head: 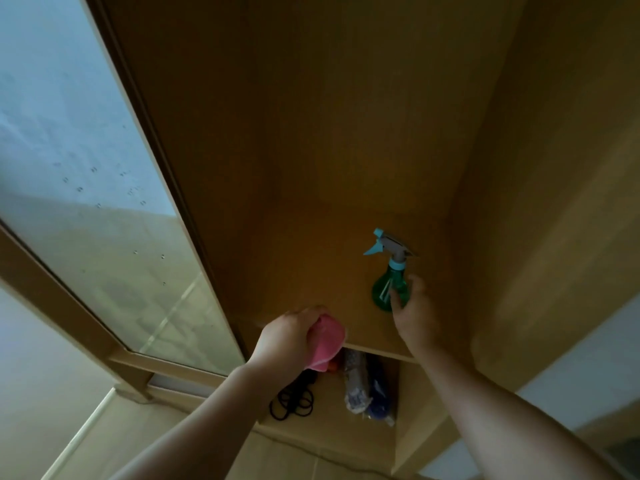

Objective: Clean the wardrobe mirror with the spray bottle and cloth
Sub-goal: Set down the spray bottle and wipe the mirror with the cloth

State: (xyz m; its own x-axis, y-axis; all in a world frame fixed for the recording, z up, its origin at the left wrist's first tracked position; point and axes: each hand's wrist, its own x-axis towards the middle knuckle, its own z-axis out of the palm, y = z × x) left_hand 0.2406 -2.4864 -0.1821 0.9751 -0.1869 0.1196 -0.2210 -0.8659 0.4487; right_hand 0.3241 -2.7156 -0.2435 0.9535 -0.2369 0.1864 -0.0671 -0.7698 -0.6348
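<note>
The tall wardrobe mirror [90,188] fills the left of the view in a wooden frame, with droplets scattered over its glass. A green spray bottle [388,289] with a light blue trigger head stands on a wooden shelf [311,278] inside the wardrobe. My right hand [414,311] grips the bottle's lower body from the right, fingers curled round it. My left hand [289,336] holds a bunched pink cloth [327,341] at the shelf's front edge, to the left of the bottle.
Below the shelf an open compartment holds black hair ties [292,403] and bagged items, grey [356,382] and blue [379,393]. The wardrobe's wooden side wall [540,202] rises on the right. Pale floor shows at the lower left.
</note>
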